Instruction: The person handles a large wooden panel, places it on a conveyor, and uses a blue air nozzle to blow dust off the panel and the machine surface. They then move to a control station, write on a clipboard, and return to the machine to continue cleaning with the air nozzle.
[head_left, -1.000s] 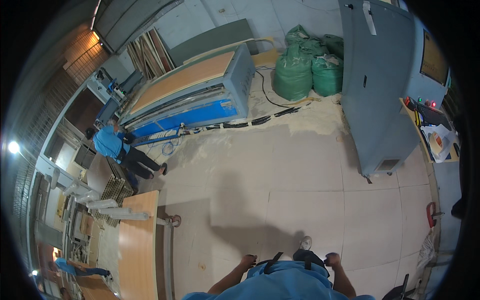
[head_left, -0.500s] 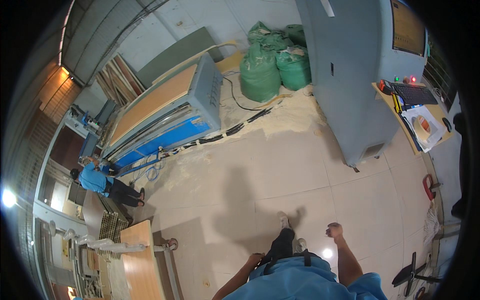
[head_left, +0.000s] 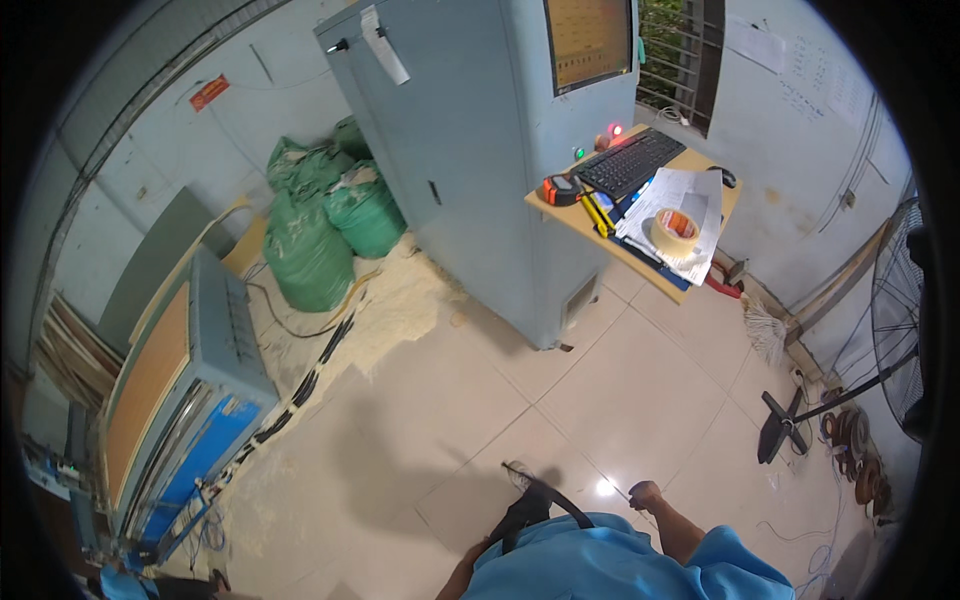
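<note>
Right hand [head_left: 648, 495] (curled), shelf [head_left: 574, 215] ahead, apart

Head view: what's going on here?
The right hand hangs over the tiled floor, nothing visible in it; the left hand is hard to make out beside the blue shirt. Ahead are a grey cabinet and a wooden shelf bearing a keyboard, papers and a tape roll, which neither hand touches.

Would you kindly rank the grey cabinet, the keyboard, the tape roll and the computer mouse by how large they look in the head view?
Largest to smallest, as they appear:
1. Grey cabinet
2. Keyboard
3. Tape roll
4. Computer mouse
</note>
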